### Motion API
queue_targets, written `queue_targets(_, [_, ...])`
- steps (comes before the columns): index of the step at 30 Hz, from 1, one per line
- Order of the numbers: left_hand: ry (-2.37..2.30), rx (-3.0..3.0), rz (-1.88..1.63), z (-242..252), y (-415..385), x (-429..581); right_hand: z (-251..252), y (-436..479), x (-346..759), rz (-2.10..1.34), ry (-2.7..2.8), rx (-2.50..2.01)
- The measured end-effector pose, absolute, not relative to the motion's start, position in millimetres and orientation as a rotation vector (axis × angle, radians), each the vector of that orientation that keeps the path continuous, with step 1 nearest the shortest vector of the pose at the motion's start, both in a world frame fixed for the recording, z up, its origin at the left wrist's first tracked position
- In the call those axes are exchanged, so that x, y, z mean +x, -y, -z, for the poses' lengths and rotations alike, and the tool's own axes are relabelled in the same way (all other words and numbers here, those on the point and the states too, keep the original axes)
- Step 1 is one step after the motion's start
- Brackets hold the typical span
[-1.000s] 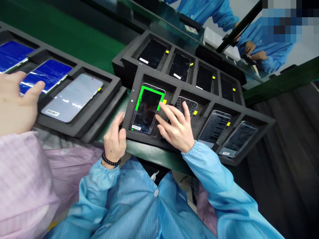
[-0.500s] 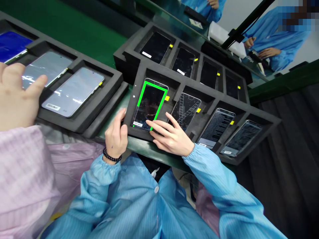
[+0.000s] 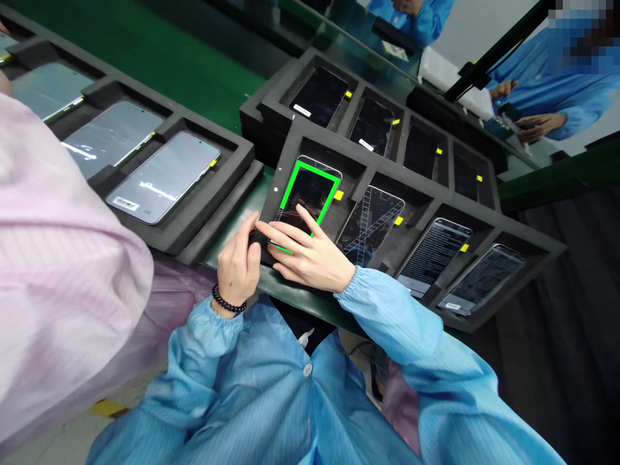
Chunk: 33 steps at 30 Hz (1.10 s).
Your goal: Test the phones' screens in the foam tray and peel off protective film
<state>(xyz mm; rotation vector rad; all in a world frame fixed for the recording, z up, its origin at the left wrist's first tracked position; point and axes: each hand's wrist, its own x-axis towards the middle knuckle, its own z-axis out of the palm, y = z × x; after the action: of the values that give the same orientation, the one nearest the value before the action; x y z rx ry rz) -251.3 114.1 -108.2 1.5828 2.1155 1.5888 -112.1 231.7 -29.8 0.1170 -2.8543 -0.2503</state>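
Note:
Over the lower part of a smartphone [image 3: 316, 186] with a thick green band along its screen edges lies my right hand [image 3: 312, 255], fingers stretched out and apart. This phone sits in the leftmost slot of a black foam tray [image 3: 387, 169]. My left hand [image 3: 238, 265], with a black beaded bracelet [image 3: 227, 303] at the wrist, rests by the tray's left front corner. Its fingers are loosely extended and it holds nothing. The neighbouring phone [image 3: 372, 219] displays crossed grid lines. Two more phones, one of them the text-screen phone [image 3: 436, 252], fill the slots to the right.
Behind stands another foam tray [image 3: 356, 87] of dark-screened phones with yellow tabs. At left, a tray [image 3: 237, 158] holds light-screened phones, partly covered by a co-worker's pink sleeve [image 3: 72, 278]. Another person in blue [image 3: 576, 84] appears beyond the dark frame.
My right hand has slid left across the green-banded phone, and more green shows along its bottom edge. The co-worker's hand has withdrawn left from the light-screened phones. My left hand stays by the tray corner.

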Motion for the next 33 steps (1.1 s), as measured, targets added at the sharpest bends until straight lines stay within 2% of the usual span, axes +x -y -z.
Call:
queue_targets(6, [-2.119,1.606,-1.572,109.9,-114.0,-251.2,23.1,-239.5,-118.7,0.272,2.855,0.132])
queue_targets(19, [-2.073,1.580,-1.604,110.3,-113.8,-250.3,-23.8,-281.5,-119.5,0.247,2.694,-0.352])
queue_targets(25, [-2.078,1.552,-1.625,112.5,-114.0,-250.0,-33.3,-264.7,-65.7,0.223,2.532,-0.479])
queue_targets(33, [-2.150,1.569,-1.593,111.5,-112.5,-251.5,-14.8,-240.6,17.9,0.246,2.421,-0.669])
